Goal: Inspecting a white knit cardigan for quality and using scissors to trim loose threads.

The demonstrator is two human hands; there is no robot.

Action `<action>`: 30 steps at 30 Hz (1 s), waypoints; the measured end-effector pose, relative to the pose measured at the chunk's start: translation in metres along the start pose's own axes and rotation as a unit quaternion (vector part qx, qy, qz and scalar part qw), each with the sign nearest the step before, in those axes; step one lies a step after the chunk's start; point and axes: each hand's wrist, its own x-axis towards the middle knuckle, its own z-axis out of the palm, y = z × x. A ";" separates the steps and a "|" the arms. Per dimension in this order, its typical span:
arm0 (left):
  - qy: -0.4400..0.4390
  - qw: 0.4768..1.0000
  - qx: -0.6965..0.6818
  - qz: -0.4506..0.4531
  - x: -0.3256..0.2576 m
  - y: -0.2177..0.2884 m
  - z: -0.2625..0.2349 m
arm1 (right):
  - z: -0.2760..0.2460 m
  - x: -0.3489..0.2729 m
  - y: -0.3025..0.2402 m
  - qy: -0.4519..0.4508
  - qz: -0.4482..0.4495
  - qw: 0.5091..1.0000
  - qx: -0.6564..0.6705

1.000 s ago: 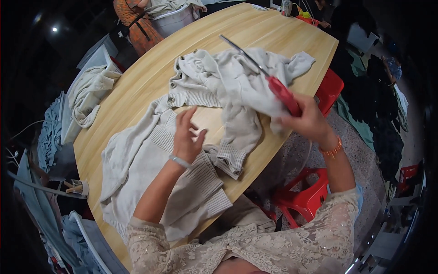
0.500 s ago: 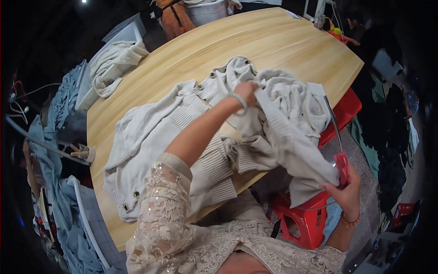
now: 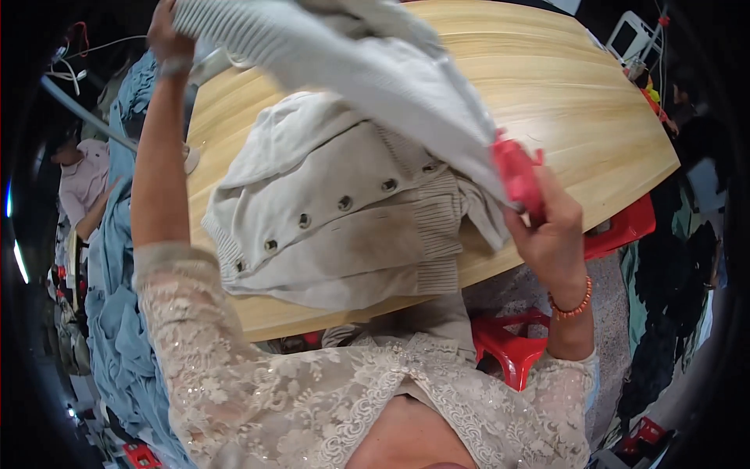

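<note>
My left hand (image 3: 166, 35) is raised at the upper left, its fingers closed on the ribbed edge of a cream knit garment (image 3: 375, 86). The garment stretches through the air across the table, blurred by motion. At the right, my right hand (image 3: 553, 234) is wrapped round a red-handled tool (image 3: 517, 176), which is smeared; its exact kind does not show. The garment's other end meets the tool and the fingers there. Below it a cream cardigan (image 3: 312, 184) with dark buttons and ribbed edges lies on the wooden table (image 3: 547, 94).
Red plastic stools (image 3: 512, 348) stand at the table's near right edge. Blue-grey knit fabric (image 3: 129, 328) is heaped along the left. A person in a pale shirt (image 3: 84, 176) is at the far left. Dark clothes (image 3: 660, 313) hang or lie at the right.
My left hand has swung up and left, lifting a cream garment off the pile. My right hand has moved up and left with the red-handled tool. The buttoned cardigan beneath is now uncovered.
</note>
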 end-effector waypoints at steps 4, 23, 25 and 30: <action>-0.276 0.949 0.129 0.082 -0.136 -0.079 -0.172 | 0.061 -0.012 -0.010 -0.124 -0.104 0.986 0.049; -0.361 0.925 -0.085 -0.079 -0.265 0.159 -0.143 | 0.114 0.006 0.009 -0.082 -0.089 0.983 -0.136; -0.287 0.943 -0.103 -0.132 -0.228 0.143 -0.162 | 0.115 0.028 0.019 -0.008 -0.063 0.982 -0.175; -0.208 0.908 -0.224 -0.287 -0.153 0.108 -0.241 | 0.095 0.080 0.037 0.085 -0.014 0.975 -0.205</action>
